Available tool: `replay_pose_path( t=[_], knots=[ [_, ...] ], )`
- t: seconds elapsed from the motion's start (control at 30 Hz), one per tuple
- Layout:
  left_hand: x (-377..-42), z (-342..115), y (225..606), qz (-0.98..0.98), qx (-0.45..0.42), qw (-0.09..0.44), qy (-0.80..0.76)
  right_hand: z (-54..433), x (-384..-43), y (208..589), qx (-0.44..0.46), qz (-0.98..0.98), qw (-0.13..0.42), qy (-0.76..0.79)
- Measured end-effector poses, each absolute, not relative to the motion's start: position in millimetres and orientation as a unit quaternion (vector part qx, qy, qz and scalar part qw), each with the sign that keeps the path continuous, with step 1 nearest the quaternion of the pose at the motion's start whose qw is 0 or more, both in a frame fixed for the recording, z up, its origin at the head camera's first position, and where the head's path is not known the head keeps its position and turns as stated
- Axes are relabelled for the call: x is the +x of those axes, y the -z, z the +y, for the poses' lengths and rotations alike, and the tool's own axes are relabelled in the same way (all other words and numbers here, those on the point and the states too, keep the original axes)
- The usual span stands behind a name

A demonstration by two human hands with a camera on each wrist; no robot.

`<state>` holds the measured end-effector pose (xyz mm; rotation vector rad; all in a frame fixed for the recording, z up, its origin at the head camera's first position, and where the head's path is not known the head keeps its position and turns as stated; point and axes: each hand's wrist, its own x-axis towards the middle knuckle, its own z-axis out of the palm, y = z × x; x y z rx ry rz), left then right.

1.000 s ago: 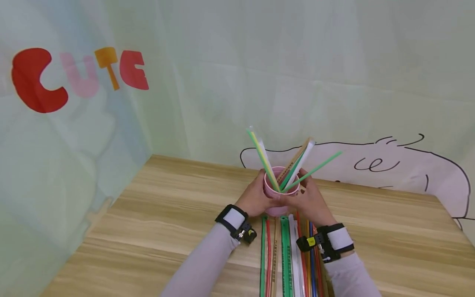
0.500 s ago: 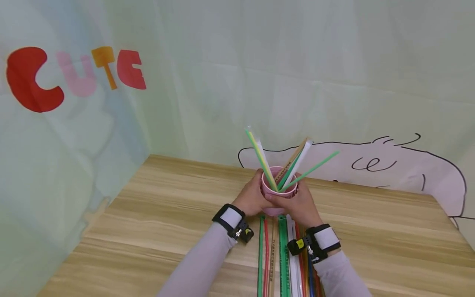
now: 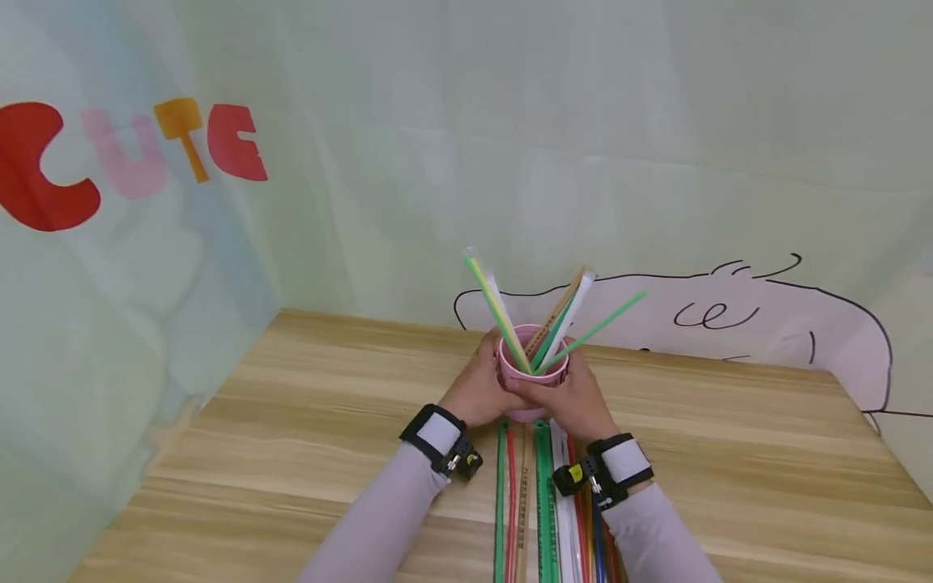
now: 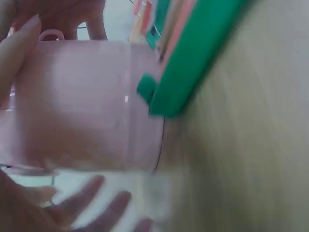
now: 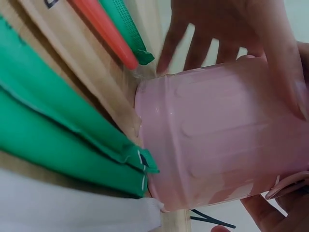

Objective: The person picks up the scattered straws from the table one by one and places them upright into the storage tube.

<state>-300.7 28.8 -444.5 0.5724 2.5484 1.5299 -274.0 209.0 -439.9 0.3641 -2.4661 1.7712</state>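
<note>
And there it is, big and bold on the backdrop [image 3: 226, 235]: "CUTE", a red C [image 3: 25, 174], pink U [image 3: 129, 183], orange T [image 3: 181, 124], reddish E [image 3: 229, 146]! Down on the table, rows of dark print run along a brown straw [image 3: 521, 510] and a green straw [image 3: 545, 510], too small to read. More on the cup's brown straw [image 3: 543, 332], equally illegible.

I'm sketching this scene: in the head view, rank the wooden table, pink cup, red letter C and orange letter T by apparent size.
1. Wooden table
2. Red letter C, cut off at the left edge
3. Pink cup, partly hidden
4. Orange letter T
</note>
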Motion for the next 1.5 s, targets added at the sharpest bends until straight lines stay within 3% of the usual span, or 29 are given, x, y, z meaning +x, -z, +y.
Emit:
replay_pose_path(
  t=[0.23, 0.57, 0.8, 1.27, 1.5],
  knots=[
    [-272.8, 12.5, 432.0, 0.923, 0.103, 0.052, -0.368, 206.4, -273.8, 440.9, 0.107, -0.813, 0.03, -0.571],
    [-239.5, 15.7, 424.3, 0.934, 0.146, 0.098, -0.312, 210.2, -273.0, 439.9, 0.1, -0.814, 0.03, -0.572],
    [-222.7, 17.0, 425.8, 0.942, 0.166, 0.096, -0.275, 207.7, -272.7, 439.4, 0.105, -0.814, 0.028, -0.571],
    [-224.1, 18.5, 433.7, 0.935, 0.148, 0.078, -0.312, 208.8, -272.9, 440.4, 0.117, -0.809, 0.033, -0.575],
    [-231.6, 3.4, 415.1, 0.922, 0.123, 0.066, -0.362, 208.8, -273.5, 440.9, 0.122, -0.809, 0.036, -0.574]
  ],
)
